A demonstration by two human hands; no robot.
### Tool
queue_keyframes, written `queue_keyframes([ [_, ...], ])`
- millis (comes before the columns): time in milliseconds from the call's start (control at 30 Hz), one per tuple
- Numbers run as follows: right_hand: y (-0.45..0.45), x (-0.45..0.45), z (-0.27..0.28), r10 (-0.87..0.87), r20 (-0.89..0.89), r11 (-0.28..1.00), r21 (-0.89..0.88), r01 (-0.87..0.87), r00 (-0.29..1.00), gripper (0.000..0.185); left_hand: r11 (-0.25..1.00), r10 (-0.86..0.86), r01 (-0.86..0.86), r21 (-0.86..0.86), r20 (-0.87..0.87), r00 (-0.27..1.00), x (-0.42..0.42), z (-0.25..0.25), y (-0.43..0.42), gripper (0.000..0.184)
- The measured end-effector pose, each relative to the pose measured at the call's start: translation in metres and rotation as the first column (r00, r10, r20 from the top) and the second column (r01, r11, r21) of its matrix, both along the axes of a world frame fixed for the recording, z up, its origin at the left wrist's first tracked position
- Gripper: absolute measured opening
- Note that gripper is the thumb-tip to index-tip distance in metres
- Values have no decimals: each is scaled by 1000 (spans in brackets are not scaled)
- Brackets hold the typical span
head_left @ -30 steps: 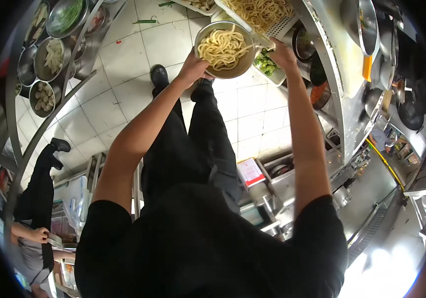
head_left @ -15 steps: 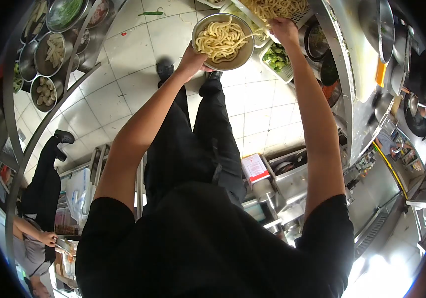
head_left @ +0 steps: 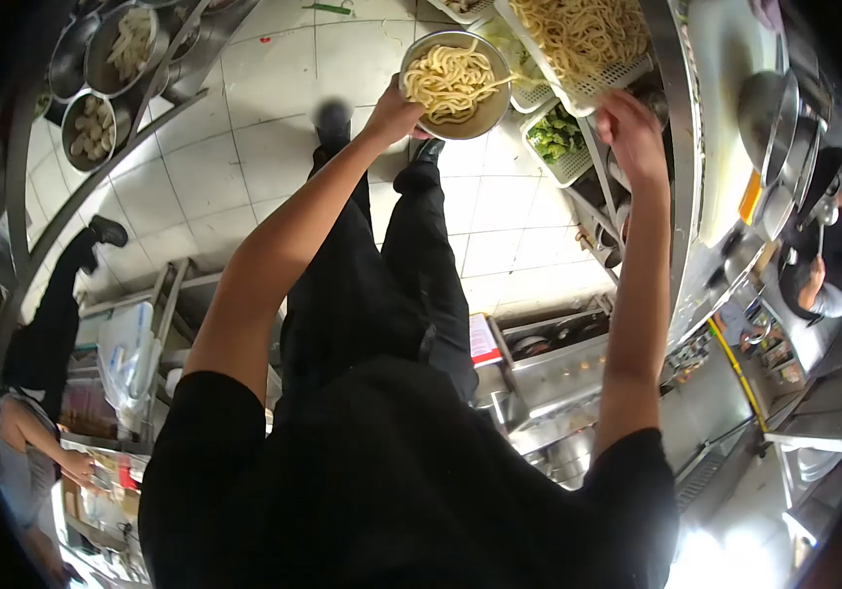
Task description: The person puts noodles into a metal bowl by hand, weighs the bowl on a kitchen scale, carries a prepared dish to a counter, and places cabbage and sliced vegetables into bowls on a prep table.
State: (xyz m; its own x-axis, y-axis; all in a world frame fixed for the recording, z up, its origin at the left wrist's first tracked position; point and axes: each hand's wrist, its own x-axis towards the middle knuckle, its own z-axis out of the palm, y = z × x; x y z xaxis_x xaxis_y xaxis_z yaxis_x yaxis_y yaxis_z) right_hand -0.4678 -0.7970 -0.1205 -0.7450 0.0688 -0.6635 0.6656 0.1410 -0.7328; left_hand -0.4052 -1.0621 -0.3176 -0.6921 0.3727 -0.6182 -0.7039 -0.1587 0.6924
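Note:
A metal bowl (head_left: 493, 117) holds thick pale noodles (head_left: 448, 81); one strand hangs over its right rim. My left hand (head_left: 396, 116) grips the bowl's left side, partly underneath it. A white perforated basket (head_left: 625, 80) at the upper right holds a heap of noodles (head_left: 588, 34). Just below that basket's near edge is my right hand (head_left: 634, 137), closed with the fingers curled in and a little blurred. Whether anything is pinched in it is hidden. Below the noodle basket and to its left stands a small white basket (head_left: 568, 175) of green vegetables (head_left: 555, 135).
Metal bowls of cut food, one with round pale pieces (head_left: 90, 133), line a rack at the upper left. A steel counter edge (head_left: 681, 196) runs down the right, with pans (head_left: 769, 123) beyond. Co-workers stand at far left (head_left: 38, 432) and far right (head_left: 828, 275).
My right hand has moved right and down, off the noodle heap. The bowl in my left hand sits slightly farther right in view. The whole view has shifted somewhat.

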Motion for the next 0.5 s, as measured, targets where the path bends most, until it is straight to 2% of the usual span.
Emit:
queue_keyframes([
  [33, -14, 11, 25, -86, -49, 996, -13, 86, 995, 18, 1000, 21, -21, 0, 11, 1000, 0, -3, 1, 51],
  [100, -30, 37, 67, -174, -190, 979, -138, 149, 966, 23, 1000, -14, 13, 8, 51, 999, 1, -3, 7, 52],
  [167, -39, 56, 101, -222, -285, 956, -251, 150, 932, 22, 1000, -8, 7, 9, 33, 999, -3, 15, 10, 53],
  [233, -47, 71, 131, -254, -369, 916, -388, 100, 894, 23, 996, -75, 78, -45, 74, 994, -6, 26, 17, 55],
  [300, -42, 90, 153, -309, -427, 919, -363, 152, 850, 26, 994, -77, 83, -71, 72, 994, -3, 23, 22, 57],
  [367, -49, 101, 171, -326, -486, 902, -418, 112, 811, 26, 997, -79, 79, -20, 24, 997, 1, 15, 28, 59],
  [433, -64, 101, 184, -333, -529, 883, -465, 61, 780, 9, 997, -81, 82, -11, 32, 996, 1, 19, 28, 61],
  [500, -69, 103, 193, -317, -541, 856, -516, -10, 779, 8, 988, -132, 134, -74, 40, 991, -4, 40, 25, 51],
])
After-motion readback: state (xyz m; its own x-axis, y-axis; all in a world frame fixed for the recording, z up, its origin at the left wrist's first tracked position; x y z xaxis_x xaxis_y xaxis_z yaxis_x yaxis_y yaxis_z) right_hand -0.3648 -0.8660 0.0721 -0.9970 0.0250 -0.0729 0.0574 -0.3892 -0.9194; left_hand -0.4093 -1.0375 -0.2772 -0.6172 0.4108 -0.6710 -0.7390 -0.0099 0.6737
